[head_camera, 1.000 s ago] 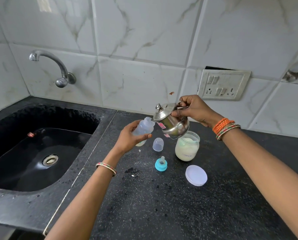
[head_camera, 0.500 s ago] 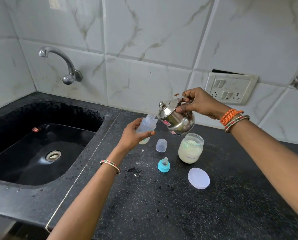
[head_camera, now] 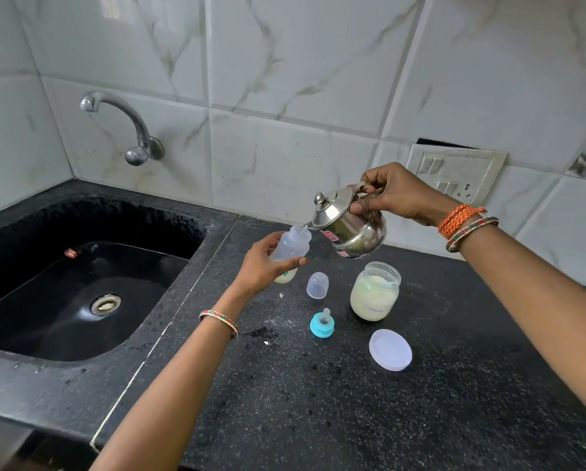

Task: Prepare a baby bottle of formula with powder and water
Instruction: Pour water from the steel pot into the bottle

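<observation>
My left hand (head_camera: 262,265) grips a small translucent baby bottle (head_camera: 289,248), held above the black counter, with pale powder at its bottom. My right hand (head_camera: 391,195) holds a small steel kettle (head_camera: 349,226) by its handle, tilted left so its spout meets the bottle's open mouth. An open jar of cream formula powder (head_camera: 374,292) stands on the counter below the kettle. The blue nipple ring (head_camera: 322,324) and the clear bottle cap (head_camera: 317,284) lie beside it.
The jar's white lid (head_camera: 390,350) lies flat to the right. A black sink (head_camera: 80,300) with a wall tap (head_camera: 128,130) takes up the left. A switch socket plate (head_camera: 454,171) is on the tiled wall. White specks lie on the black counter (head_camera: 352,402).
The view has shifted, so everything sits a little lower and right in frame. The kettle stays tipped at the bottle's mouth; both hands keep their grips.
</observation>
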